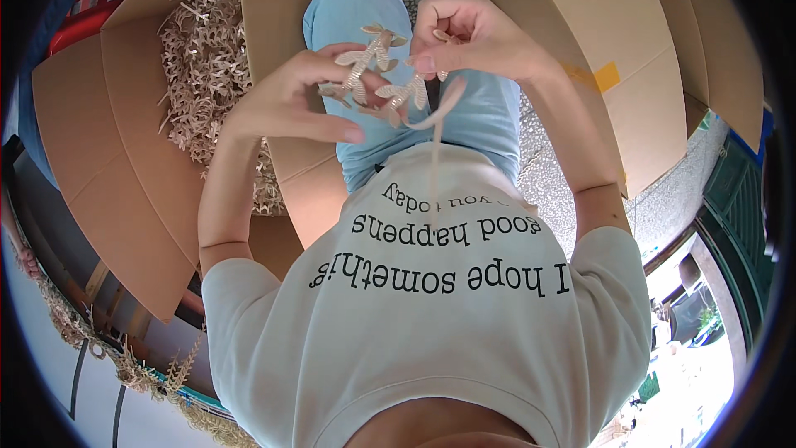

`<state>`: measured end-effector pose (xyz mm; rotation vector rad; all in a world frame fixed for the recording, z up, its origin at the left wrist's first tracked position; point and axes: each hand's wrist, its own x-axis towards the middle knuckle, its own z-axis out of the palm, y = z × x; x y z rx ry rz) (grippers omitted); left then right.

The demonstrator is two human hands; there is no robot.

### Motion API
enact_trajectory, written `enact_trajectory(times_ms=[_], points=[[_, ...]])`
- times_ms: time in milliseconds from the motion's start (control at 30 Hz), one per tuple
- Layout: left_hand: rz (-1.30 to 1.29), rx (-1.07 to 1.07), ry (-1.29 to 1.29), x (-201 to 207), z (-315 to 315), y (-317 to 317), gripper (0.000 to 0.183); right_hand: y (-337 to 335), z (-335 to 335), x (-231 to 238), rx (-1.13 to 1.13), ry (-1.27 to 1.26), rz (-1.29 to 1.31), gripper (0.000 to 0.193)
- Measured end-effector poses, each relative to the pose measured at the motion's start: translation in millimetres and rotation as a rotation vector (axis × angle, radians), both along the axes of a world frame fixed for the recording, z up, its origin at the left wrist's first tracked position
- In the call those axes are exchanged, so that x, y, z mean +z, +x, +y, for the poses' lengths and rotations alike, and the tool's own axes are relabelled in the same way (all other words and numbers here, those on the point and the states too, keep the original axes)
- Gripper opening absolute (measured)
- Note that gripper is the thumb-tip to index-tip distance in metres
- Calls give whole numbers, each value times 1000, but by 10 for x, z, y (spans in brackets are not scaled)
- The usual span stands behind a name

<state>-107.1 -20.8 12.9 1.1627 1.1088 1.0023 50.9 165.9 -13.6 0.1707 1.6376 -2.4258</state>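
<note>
My left hand (pixel 290 99) and my right hand (pixel 468 37) are raised together over my lap. Between them they hold a beige glittery leafy sprig (pixel 377 75) with small leaf-shaped pieces. My left fingers pinch its left part. With thumb and finger, my right hand pinches its right end, from which a thin pale ribbon or stem (pixel 435 129) curves and hangs down toward my shirt. My light blue trousers (pixel 365 8) lie behind the sprig.
An open cardboard box (pixel 141 166) on my left holds a heap of the same beige sprigs (pixel 203 58). Another cardboard box (pixel 613 50) with yellow tape stands on my right. Speckled floor shows between them. More sprigs lie at the lower left.
</note>
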Motion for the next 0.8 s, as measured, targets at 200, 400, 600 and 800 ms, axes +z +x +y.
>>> enact_trajectory(times_ms=[200, 400, 600, 800], points=[[280, 136, 49, -142, -33, 40, 15, 6, 8, 164, -147, 182, 52, 14], [447, 122, 65, -87, -23, 44, 9, 73, 175, 365, -125, 567, 171, 10], [481, 102, 79, -42, -16, 45, 8, -19, 160, 399, -124, 606, 91, 10], [510, 70, 122, -35, -7, 22, 10, -61, 160, 389, -40, 769, 47, 13]])
